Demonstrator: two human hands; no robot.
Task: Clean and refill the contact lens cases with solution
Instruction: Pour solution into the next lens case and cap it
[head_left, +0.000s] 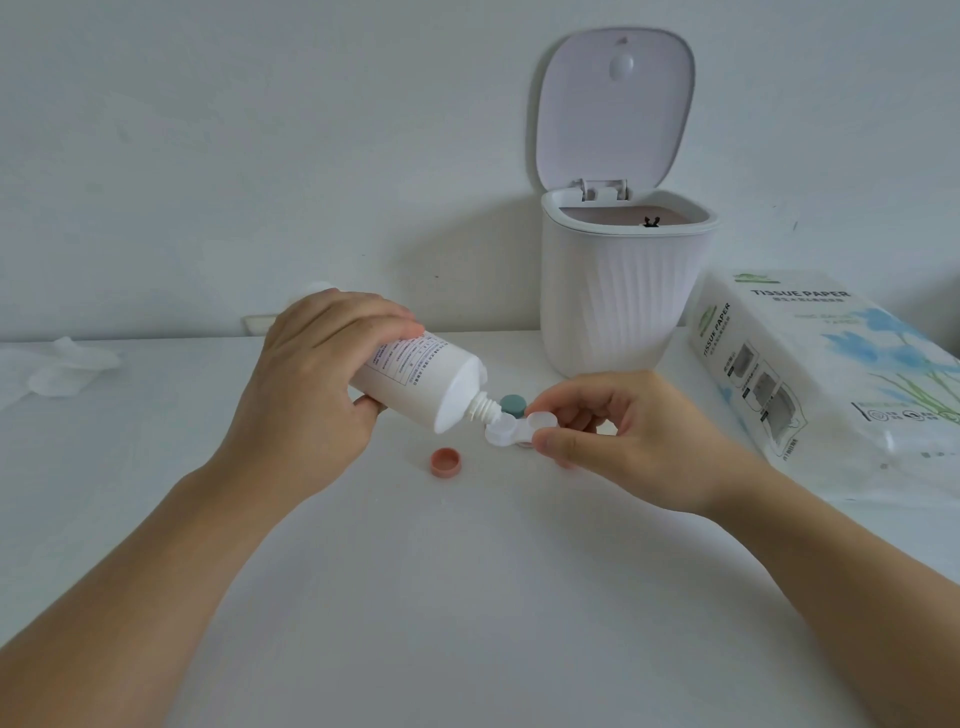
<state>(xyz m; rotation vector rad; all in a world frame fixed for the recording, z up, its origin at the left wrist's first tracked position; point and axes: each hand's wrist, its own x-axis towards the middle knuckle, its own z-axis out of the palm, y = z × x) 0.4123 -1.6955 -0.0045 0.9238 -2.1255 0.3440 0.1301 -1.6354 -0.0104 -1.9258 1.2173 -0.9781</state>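
My left hand (311, 384) grips a white solution bottle (426, 379), tilted down to the right, its uncapped nozzle over the left well of a white contact lens case (506, 428). My right hand (613, 431) pinches the right end of that case between thumb and fingers, just above the table. A pink cap (445, 461) lies open side up on the table, left of the case. A green cap (513, 404) sits just behind the case.
A white ribbed bin (623, 291) with its lid raised stands at the back right. A tissue paper pack (831, 379) lies at the right. Crumpled white tissue (57, 366) lies at the far left on the white table (467, 597).
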